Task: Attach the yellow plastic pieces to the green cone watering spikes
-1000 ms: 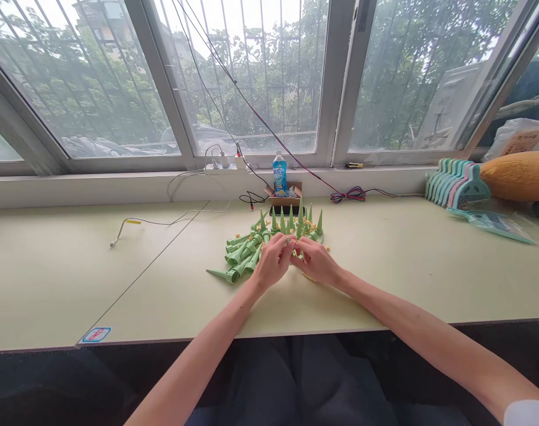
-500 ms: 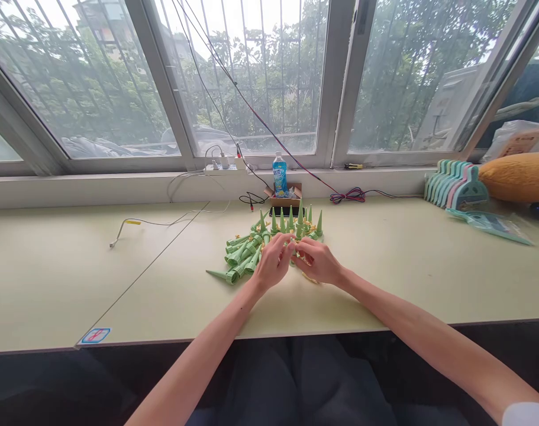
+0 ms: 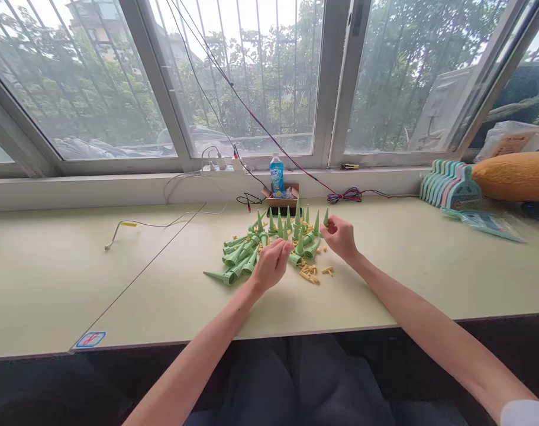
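Note:
A heap of green plastic cones lies on the pale table, with a row of upright cones behind it. Small yellow pieces are scattered in front. My right hand pinches one green cone and holds it upright at the right end of the standing row. My left hand rests curled at the near edge of the heap. Its fingertips are closed beside a lying cone, and I cannot make out what they hold.
A blue-labelled bottle stands by a small cardboard box at the window sill, among red and black cables. A white cable lies at the left. Pastel plastic pieces, a plastic bag and an orange cushion sit at the right.
My hands were joined over the heap. The right hand has since moved right and back with a cone held upright, uncovering the yellow pieces. The left hand stayed put.

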The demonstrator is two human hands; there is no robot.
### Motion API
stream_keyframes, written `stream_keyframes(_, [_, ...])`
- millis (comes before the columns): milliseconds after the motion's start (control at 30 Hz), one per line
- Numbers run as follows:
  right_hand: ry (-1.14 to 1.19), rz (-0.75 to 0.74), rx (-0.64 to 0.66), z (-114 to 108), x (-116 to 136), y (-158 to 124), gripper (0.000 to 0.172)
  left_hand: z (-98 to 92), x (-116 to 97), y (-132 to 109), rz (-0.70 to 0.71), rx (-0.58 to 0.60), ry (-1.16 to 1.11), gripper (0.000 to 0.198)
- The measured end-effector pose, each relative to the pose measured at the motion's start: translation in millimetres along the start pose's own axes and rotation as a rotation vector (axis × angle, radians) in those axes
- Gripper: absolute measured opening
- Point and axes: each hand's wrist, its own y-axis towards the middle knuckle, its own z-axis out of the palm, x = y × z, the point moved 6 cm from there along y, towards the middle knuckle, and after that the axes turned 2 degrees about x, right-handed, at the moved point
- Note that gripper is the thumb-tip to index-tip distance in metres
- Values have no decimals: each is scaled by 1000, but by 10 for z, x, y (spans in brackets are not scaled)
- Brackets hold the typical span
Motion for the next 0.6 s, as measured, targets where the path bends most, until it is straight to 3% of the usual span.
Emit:
stream_keyframes(200, [-120,128,106,119,-310,43,21,13,24,-18,-1,19,-4,45])
stream_keyframes(600, [-255,228,247,236,-455,42,19,42,57,-27,1,31,-7,49])
